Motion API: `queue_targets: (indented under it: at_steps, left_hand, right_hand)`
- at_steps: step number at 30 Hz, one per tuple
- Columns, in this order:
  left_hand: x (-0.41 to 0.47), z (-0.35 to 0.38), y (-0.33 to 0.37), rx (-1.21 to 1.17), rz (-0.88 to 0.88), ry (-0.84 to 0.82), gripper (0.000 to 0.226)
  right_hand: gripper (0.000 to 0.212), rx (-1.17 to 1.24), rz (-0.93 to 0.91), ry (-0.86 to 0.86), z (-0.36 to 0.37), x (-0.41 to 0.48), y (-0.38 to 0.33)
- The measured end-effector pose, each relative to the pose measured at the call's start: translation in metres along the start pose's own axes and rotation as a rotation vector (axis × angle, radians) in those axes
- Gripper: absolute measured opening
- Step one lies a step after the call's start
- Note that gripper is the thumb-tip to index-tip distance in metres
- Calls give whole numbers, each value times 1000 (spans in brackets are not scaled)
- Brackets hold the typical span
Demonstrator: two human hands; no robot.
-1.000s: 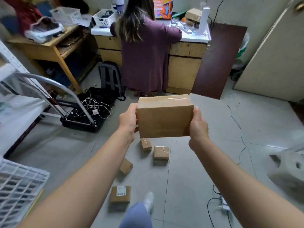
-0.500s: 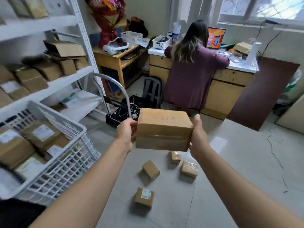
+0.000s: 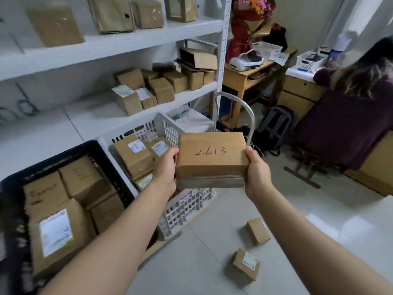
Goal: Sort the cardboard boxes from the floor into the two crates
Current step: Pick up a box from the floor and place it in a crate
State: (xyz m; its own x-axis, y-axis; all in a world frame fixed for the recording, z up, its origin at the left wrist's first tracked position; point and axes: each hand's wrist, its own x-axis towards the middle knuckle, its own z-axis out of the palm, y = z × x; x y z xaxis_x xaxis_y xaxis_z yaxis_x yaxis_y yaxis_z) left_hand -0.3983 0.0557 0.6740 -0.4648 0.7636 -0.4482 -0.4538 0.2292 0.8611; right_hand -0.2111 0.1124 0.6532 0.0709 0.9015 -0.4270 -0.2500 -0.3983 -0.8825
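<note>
Mid-carry here: one cardboard box (image 3: 210, 156) with something like "2613" scribbled on top is up in the air between both hands. It's hovering right at the near corner of the white crate (image 3: 170, 126), and the black crate (image 3: 93, 145) sits just left of that one. The left hand (image 3: 167, 169) and right hand (image 3: 256, 170) each have a grip clamped on a short end of the box, fingers wrapped round the edge.

Next move, I reckon: decide which crate it belongs in, swing it left over that rim, lower it onto the boxes already inside, then let go. I honestly can't tell the sorting rule from this view.

Head count:
- Two crates.
- The white one shows at least three boxes.
- The black one has about five, packed tight.
- On the floor I can see two more, a plain box (image 3: 258, 231) and a labelled box (image 3: 244, 266) closer in.

So there's more to shift after this one.
</note>
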Motion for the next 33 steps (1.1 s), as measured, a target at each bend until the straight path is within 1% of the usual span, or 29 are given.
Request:
queue_targets:
  at_steps: [2, 6, 8, 12, 18, 21, 24, 26, 28, 30, 33]
  left_hand:
    - [6, -28, 12, -49, 32, 87, 20]
    - [17, -94, 26, -139, 79, 240, 14]
    - [20, -123, 28, -178, 101, 304, 13]
    - [19, -168, 32, -253, 86, 496, 23]
    - [29, -217, 28, -280, 7, 722, 45]
    - [29, -238, 18, -325, -73, 743, 49]
    - [30, -261, 13, -379, -137, 778, 34]
    - [34, -277, 12, -380, -171, 748, 28]
    - [37, -291, 8, -350, -225, 717, 32]
    - [41, -305, 3, -317, -282, 693, 30]
    - [47, -319, -5, -266, -402, 605, 19]
  right_hand:
    - [22, -15, 1, -48, 32, -2, 9]
    - [27, -138, 2, -173, 104, -6, 29]
    - [23, -194, -26, -271, 136, -6, 37]
    - [22, -299, -83, -491, 192, -9, 54]
    - [18, -471, -39, -695, 254, -5, 75]
    - [21, -543, -42, -771, 277, -6, 88]
    - [18, -626, -18, -821, 302, -10, 102]
    - [18, -676, 6, -824, 319, -12, 110]
    - [18, -728, 31, -853, 336, -13, 120]
    - [26, -757, 11, -870, 352, -15, 134]
    - [43, -777, -20, -783, 369, -17, 154]
